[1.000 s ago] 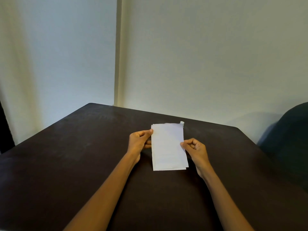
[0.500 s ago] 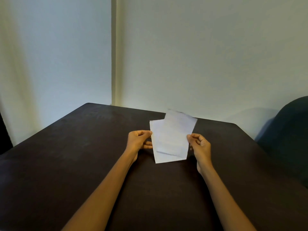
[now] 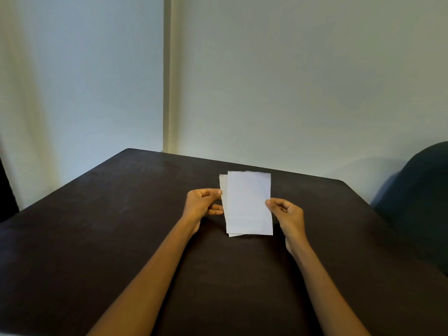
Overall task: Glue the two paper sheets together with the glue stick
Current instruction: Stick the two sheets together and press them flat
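Note:
Two white paper sheets overlap above the dark table. The top sheet covers most of the lower sheet, which shows as a narrow strip along the left and at the bottom left corner. My left hand pinches the lower sheet's left edge. My right hand pinches the top sheet's right edge. No glue stick is in view.
A dark rounded chair back stands at the right beside the table. Pale walls meet in a corner behind the table's far edge.
The top sheet was lifted and tilted to the right half a second ago; now it is straight again and laid over the lower sheet, shifted slightly right. Both hands keep their grips.

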The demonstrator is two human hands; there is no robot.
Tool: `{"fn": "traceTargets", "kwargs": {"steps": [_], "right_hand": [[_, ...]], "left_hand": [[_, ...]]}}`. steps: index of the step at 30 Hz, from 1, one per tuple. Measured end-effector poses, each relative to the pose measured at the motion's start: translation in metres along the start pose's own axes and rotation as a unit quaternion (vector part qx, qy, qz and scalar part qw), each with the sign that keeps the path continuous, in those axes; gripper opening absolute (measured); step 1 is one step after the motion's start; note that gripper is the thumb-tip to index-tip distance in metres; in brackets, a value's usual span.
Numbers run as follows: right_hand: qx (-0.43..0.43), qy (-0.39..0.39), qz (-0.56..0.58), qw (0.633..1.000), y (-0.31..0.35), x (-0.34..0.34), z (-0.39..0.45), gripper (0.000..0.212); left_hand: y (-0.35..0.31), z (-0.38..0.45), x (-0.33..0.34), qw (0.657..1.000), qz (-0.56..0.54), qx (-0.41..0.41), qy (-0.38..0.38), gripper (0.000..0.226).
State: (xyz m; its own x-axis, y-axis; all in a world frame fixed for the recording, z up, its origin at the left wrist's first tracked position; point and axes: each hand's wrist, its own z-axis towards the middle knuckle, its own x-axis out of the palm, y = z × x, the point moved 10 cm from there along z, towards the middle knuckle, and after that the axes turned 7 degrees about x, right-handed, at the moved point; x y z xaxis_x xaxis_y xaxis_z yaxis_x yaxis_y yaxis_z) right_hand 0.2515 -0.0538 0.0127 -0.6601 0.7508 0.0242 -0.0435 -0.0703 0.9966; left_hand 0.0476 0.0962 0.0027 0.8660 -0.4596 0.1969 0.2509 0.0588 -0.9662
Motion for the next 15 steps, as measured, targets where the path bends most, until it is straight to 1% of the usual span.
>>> {"fn": "traceTargets", "kwargs": {"steps": [6, 15], "right_hand": [[0.004, 0.005, -0.004, 1.000, -0.0010, 0.0015, 0.0007, 0.010], [0.018, 0.015, -0.031, 0.999, -0.0026, 0.0061, 0.0017, 0.010]], "left_hand": [[-0.0001, 0.0007, 0.0029, 1.000, 0.011, -0.002, 0.010, 0.016], [-0.0027, -0.0013, 0.0048, 1.000, 0.015, -0.003, 0.016, 0.016]]}}
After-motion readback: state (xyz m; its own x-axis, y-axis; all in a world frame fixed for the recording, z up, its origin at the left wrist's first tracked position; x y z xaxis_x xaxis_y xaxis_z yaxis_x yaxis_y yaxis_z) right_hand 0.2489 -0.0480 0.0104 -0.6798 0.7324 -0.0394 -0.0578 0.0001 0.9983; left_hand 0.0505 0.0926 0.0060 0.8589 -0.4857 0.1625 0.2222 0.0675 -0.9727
